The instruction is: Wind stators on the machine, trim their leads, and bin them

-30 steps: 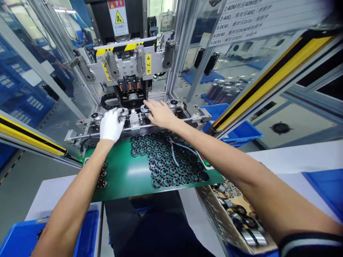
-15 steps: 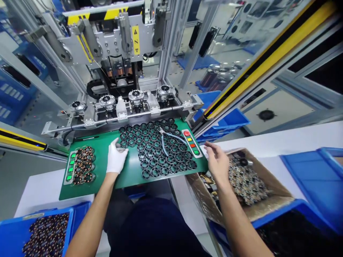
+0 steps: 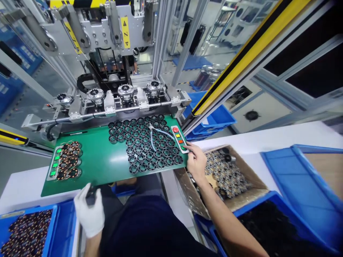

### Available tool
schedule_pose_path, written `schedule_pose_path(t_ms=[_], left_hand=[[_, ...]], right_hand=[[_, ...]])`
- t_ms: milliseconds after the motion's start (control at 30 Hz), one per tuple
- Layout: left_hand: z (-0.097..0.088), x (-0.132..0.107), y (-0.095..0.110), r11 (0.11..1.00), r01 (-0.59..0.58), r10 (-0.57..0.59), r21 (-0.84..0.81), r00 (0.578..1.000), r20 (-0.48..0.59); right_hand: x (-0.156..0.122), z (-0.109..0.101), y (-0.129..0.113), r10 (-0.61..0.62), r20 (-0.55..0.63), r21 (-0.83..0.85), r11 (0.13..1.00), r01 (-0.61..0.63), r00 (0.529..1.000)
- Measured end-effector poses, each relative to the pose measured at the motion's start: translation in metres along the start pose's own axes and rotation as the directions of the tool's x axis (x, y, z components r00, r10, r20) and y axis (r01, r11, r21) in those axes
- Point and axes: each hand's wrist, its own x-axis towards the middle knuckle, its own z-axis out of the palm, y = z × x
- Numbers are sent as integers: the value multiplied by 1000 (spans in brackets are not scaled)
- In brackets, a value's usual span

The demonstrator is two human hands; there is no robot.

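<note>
My right hand (image 3: 196, 161) is bare and closed, with an extended finger touching the control strip (image 3: 184, 147) near its green button at the right edge of the green work plate (image 3: 107, 157). My left hand (image 3: 89, 212), in a white glove, hangs in front of the plate's near edge. Its thumb and forefinger stand apart; a dark patch between them is too unclear to name. Many black rings (image 3: 144, 142) stand in rows on the plate, and pliers (image 3: 153, 137) with light blue handles lie on them. Copper-wound cores (image 3: 70, 160) sit at the plate's left.
A machine holds several round metal fixtures (image 3: 125, 92) behind the plate. A blue bin (image 3: 55, 228) of wound cores is at lower left. On the right stand a carton (image 3: 253, 178) of metal rings, a blue bin (image 3: 278, 200) with black parts, and a yellow-black post (image 3: 241, 53).
My left hand has moved from above the plate down and left, past its near edge. My right hand has come in to the control strip. The view has shifted.
</note>
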Motion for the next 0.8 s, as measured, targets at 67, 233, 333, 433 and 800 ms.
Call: schedule_pose_path(t_ms=[67, 233, 333, 433, 800], left_hand=[[-17, -14, -18, 999, -12, 15, 52, 999, -51], [-55, 16, -46, 981, -42, 53, 187, 997, -55], [-66, 58, -53, 939, -154, 150, 306, 988, 38], [-63, 93, -50, 909, -239, 192, 341, 967, 166], [-42, 118, -31, 921, -307, 243, 241, 934, 263]], right_hand=[[-4, 1, 0, -12, -26, -13, 1000, 12, 1000], [-10, 7, -4, -23, -124, -30, 999, 19, 992], [-12, 11, -10, -43, -165, -33, 999, 38, 985], [-14, 12, -19, -51, -180, -47, 998, 43, 982], [-14, -1, -49, 1, -203, -105, 994, -23, 979]])
